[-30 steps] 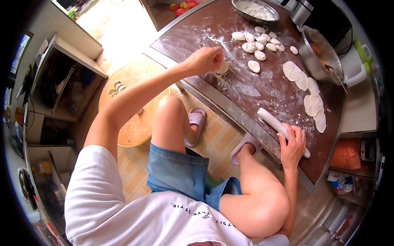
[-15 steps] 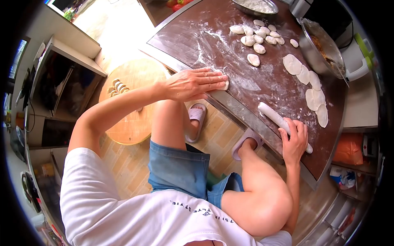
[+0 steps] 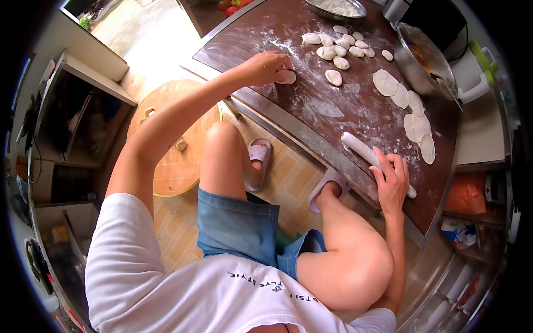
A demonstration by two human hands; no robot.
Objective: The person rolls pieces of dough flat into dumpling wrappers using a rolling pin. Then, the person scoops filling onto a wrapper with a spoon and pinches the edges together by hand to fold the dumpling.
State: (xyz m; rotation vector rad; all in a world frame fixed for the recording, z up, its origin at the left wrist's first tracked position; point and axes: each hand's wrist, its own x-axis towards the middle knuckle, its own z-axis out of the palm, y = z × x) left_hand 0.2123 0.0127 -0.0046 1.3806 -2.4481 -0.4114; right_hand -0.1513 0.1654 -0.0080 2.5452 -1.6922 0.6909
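Observation:
At the near left part of the floured brown table [image 3: 311, 119], my left hand [image 3: 267, 67] pinches the edge of a small flattened dough disc [image 3: 286, 76] with curled fingers. Farther right, my right hand [image 3: 393, 180] is closed over a thin, floury rolling pin [image 3: 360, 147] lying slantwise near the front edge. Several small dough pieces [image 3: 326, 53] are grouped beyond my left hand, and one flattened piece [image 3: 333, 77] lies apart from them. Thin rolled wrappers [image 3: 417, 129] overlap in a row at the right.
A metal bowl of flour [image 3: 355, 12] stands at the back. At the right back are a large steel bowl [image 3: 413, 69] with brownish filling and a white-green appliance [image 3: 478, 86]. A round wooden board [image 3: 166, 180], partly behind my left arm, holds dumplings [image 3: 181, 145].
My left hand has gone from lying flat over the dough disc to pinching it, slightly farther back and left. My right hand stays on the rolling pin. The whole view has shifted slightly.

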